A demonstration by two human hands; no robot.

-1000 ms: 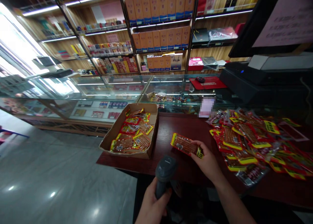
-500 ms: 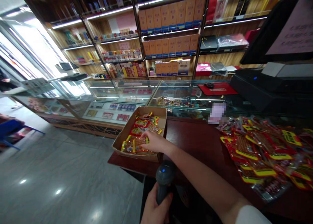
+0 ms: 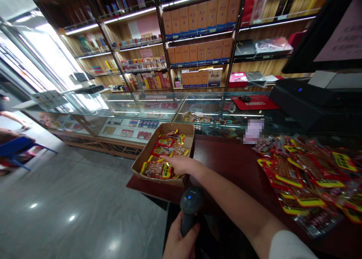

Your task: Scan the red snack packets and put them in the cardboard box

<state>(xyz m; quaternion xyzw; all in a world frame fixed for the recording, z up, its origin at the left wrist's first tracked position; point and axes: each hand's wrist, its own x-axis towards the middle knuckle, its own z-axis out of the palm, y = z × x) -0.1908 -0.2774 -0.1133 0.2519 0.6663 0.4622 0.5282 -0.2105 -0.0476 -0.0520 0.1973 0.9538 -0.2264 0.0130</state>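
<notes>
My left hand (image 3: 181, 236) is wrapped around the handle of a dark grey barcode scanner (image 3: 191, 202), whose head shows a small blue light. My right hand (image 3: 182, 164) reaches into a shallow cardboard box (image 3: 190, 140). Its index finger is stretched out over snack packets; the other fingers are partly hidden. Beneath it lies a clear packet of brown sticks with a red and yellow label (image 3: 155, 169). More red and yellow packets (image 3: 166, 143) are spread toward the back of the box.
A large heap of similar packets (image 3: 305, 172) covers the right of the dark red counter (image 3: 217, 157). Behind are a glass display case (image 3: 141, 104), a red mouse mat (image 3: 254, 103) and a monitor (image 3: 319, 36). A person sits on a blue chair (image 3: 17, 149) at far left.
My right hand has shifted slightly right over the packets, its index finger now straighter. The label of the packet beneath shows more. My left hand keeps the scanner in the same place.
</notes>
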